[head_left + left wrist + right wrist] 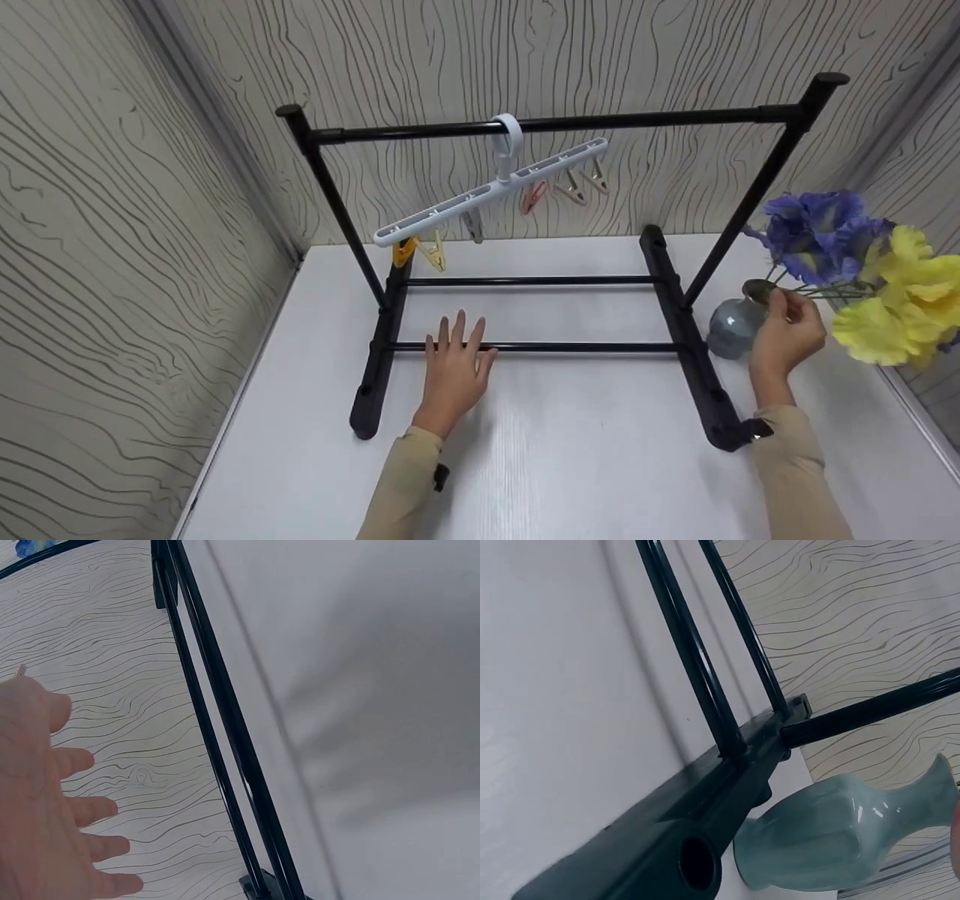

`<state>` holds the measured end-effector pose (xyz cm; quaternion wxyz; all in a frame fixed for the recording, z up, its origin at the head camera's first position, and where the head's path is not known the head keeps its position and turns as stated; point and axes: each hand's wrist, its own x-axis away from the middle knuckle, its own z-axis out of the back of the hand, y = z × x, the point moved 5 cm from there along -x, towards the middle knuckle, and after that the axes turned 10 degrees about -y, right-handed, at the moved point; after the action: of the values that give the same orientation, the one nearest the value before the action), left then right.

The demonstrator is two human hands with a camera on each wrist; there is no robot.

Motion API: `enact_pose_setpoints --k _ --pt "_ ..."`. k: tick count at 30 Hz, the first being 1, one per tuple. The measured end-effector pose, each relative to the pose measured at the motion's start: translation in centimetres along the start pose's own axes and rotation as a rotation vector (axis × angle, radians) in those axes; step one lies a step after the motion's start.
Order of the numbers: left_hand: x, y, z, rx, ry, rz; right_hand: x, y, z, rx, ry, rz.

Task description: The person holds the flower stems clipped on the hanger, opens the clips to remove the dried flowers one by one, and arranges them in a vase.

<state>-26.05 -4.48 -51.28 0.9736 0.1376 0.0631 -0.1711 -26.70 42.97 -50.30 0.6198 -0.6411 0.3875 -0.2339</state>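
My left hand [454,382] is held with its fingers spread near the front lower bar [540,347] of a black clothes rack, holding nothing. In the left wrist view the fingers [90,810] look apart from the bars. At the right, my right hand [786,334] has curled fingers and pinches the mouth of a blue-green vase [731,330]. Purple flowers [814,232] and yellow flowers [900,300] lean out of it to the right. The right wrist view shows the vase [825,832] beside the rack's foot [705,817], with a fingertip at its rim.
A white hanger [480,196] hangs by its hook from the rack's top bar [637,120]. Several clips dangle from it, among them an orange clip [403,251] and a pink clip [532,197]. Wood-grain panels [97,262] enclose the white table [555,450].
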Motion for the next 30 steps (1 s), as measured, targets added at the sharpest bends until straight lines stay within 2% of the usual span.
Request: enact_pose_setpoints --k 2,7,9,14,19,21,23,26,30 --pt "0.0 0.1 -0.1 0.008 -0.007 -0.005 0.1 -0.1 0.2 0.007 0.016 -0.010" --pt "0.0 0.2 -0.2 0.007 0.000 -0.014 0.1 -0.2 0.4 -0.170 0.034 -0.056" --pt "0.1 0.2 -0.3 0.014 0.002 -0.015 0.2 -0.3 0.6 -0.178 0.046 -0.075" --pt "0.2 0.3 -0.3 0.040 -0.008 -0.022 0.0 0.5 1.5 -0.121 0.071 -0.146" --pt "0.1 0.3 -0.3 0.021 -0.016 -0.024 0.5 1.3 2.0 -0.168 0.048 -0.212" --pt "0.0 0.3 -0.3 0.016 -0.012 -0.022 1.1 1.4 1.9 -0.143 0.031 -0.202" --pt "0.0 0.4 -0.3 0.018 -0.014 -0.010 2.2 1.6 1.3 -0.052 -0.021 -0.181" --pt "-0.1 0.3 -0.3 0.026 -0.011 0.012 4.9 1.9 -0.8 0.192 -0.170 -0.078" --pt "-0.3 0.3 -0.4 0.032 -0.001 0.024 9.5 1.9 -4.5 0.434 -0.481 0.099"
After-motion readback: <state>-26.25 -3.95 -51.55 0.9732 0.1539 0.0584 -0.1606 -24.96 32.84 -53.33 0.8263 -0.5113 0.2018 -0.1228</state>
